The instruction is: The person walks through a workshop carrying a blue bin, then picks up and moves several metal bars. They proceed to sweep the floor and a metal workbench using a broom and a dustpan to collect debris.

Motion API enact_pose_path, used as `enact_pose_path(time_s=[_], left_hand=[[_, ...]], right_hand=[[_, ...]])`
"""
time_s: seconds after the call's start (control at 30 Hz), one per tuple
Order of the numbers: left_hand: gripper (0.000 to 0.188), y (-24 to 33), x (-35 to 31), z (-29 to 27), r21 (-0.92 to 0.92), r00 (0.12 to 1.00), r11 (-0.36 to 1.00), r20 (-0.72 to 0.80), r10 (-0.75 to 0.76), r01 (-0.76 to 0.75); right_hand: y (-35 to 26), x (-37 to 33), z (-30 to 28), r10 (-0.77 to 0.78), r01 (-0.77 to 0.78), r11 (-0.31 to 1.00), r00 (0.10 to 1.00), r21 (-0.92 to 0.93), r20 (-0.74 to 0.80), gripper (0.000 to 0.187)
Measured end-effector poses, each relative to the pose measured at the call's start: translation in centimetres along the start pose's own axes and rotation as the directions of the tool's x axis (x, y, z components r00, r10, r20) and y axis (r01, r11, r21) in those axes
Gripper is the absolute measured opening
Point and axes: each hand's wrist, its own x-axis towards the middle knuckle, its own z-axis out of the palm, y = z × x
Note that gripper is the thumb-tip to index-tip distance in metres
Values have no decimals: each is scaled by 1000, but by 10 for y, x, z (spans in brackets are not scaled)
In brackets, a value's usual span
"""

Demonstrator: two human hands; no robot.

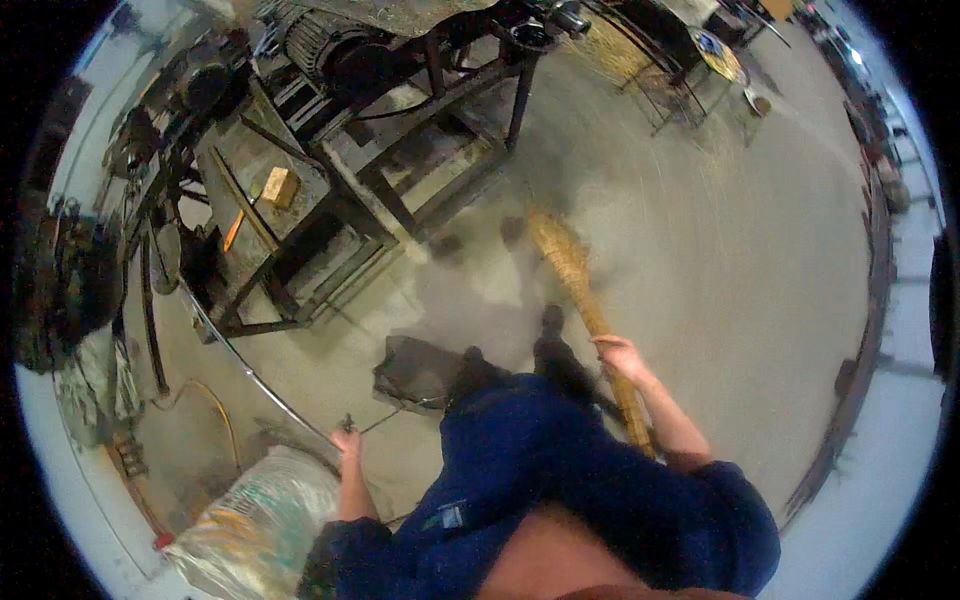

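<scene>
"So, what does the right hand (618,355) have?"

"A straw broom (590,310), clasped partway along its bound shaft, with the fingers wrapped closed. Its flared end points out past the feet and its narrow end runs back beside the body. Gripping there probably balances the length and keeps the bristles well away from the legs. Whether they touch the floor (740,300), I can't tell."

"And the left hand (346,442)?"

"Curled shut too, apparently round a thin dark rod (385,419) that leads toward a dark, boxy pan (405,368) near the feet. If they're joined, holding the rod would let the pan be steadied without stooping. A long silvery tube (270,392) also reaches that hand; I can't tell whether it's part of the same piece."

"Why are the arms so far apart?"

"Likely so the two long things don't cross: broom out to the right, rod to the left, pan between them."

"Anything else around?"

"A bulging woven sack (260,520) sits just beside the left forearm. Farther off, a wooden block (279,187) and an orange-handled tool (234,232) lie on the low metal counter (245,150), perhaps set there to stay off the floor. An electric motor (325,45) is mounted on the framework beyond, presumably to drive machinery."
</scene>
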Motion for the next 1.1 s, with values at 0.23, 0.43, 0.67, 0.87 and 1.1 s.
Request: enact_pose_path(time_s=[0.23,0.43,0.67,0.87,1.1], left_hand=[[20,138,-17,-3,-345,960,897,50,-276,276],[19,189,23,37,-470,902,770,190,-388,431],[26,234,37,62,-549,886,700,213,-412,457],[34,308,52,25,-575,907,704,213,-364,417],[33,354,23,32,-474,848,717,141,-511,511]], right_hand=[[-34,131,-87,17,21,988,969,-153,245,15],[-59,215,-132,303,-301,952,903,-55,304,16],[-93,280,-156,450,-446,891,854,-79,262,18],[-104,342,-199,372,-345,928,884,-141,285,13],[-162,378,-204,438,-392,899,806,-195,398,16]])
